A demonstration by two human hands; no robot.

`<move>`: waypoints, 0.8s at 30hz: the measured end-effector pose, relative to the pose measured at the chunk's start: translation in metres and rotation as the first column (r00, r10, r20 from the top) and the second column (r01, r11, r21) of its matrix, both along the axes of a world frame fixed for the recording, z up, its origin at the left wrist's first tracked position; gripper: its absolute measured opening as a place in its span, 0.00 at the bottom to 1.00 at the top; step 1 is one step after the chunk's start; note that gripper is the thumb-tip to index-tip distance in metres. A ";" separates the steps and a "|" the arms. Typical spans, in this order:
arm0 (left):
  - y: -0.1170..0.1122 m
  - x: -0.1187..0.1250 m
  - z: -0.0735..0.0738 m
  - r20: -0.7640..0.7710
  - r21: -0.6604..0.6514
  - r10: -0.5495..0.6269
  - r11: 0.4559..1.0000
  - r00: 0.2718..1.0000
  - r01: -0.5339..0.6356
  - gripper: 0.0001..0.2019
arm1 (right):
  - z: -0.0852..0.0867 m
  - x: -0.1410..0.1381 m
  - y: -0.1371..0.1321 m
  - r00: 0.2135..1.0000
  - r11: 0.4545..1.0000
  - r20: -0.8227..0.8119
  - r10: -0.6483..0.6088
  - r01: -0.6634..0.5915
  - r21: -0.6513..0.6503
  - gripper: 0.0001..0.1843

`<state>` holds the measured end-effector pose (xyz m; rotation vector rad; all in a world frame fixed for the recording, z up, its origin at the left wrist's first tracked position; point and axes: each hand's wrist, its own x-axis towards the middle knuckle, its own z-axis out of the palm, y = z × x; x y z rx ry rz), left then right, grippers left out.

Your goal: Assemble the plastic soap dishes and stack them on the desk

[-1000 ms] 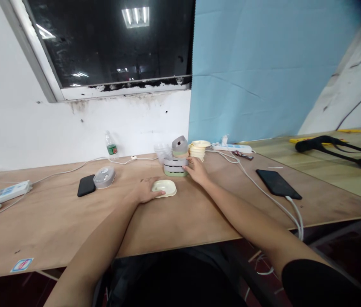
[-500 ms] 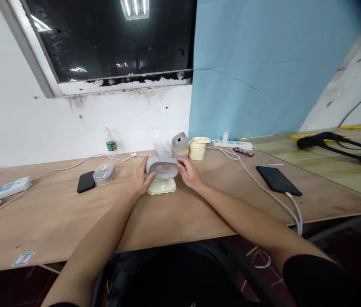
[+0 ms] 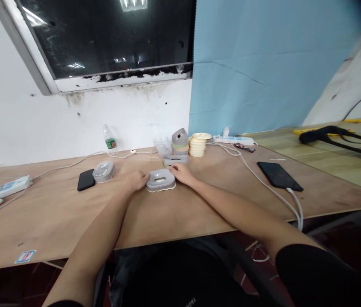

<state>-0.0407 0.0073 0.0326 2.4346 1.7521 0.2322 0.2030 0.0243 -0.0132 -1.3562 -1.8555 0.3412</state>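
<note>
A grey plastic lid [image 3: 161, 178] lies on a cream-coloured tray [image 3: 161, 188] in the middle of the wooden table [image 3: 55, 213]. My left hand [image 3: 136, 179] grips the lid's left end with curled fingers. At the right end, my right hand [image 3: 180, 173] presses on it with closed fingers. Just behind stands a short stack of grey pieces [image 3: 176, 160]. Further back are a taller grey-and-green stack [image 3: 180, 143] and a pile of cream trays [image 3: 198, 146].
A black phone [image 3: 86, 179] and a grey closed case [image 3: 104, 171] lie to the left. A water bottle [image 3: 109, 140] stands by the wall. Another phone [image 3: 279, 175] on a white cable lies right. Power strips [image 3: 4, 189] sit at the far left and back.
Both hands lowered the grey lid from mid-air onto the cream tray. A second ago the left hand rested on the bare tray and the right hand was at the grey stack.
</note>
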 end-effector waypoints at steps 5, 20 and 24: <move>0.002 0.000 0.003 -0.072 -0.077 0.002 0.997 0.997 -0.008 0.32 | 0.000 -0.003 -0.006 0.991 0.999 0.128 0.041 -0.037 -0.031 0.15; 0.000 -0.002 -0.001 0.048 -0.053 -0.016 0.998 0.999 0.019 0.32 | 0.098 -0.015 0.081 0.871 0.928 0.443 -0.211 0.037 0.370 0.23; 0.000 -0.002 -0.001 0.046 -0.036 -0.002 0.999 0.999 0.004 0.31 | 0.094 -0.009 0.103 0.822 0.980 0.547 -0.161 0.070 0.184 0.18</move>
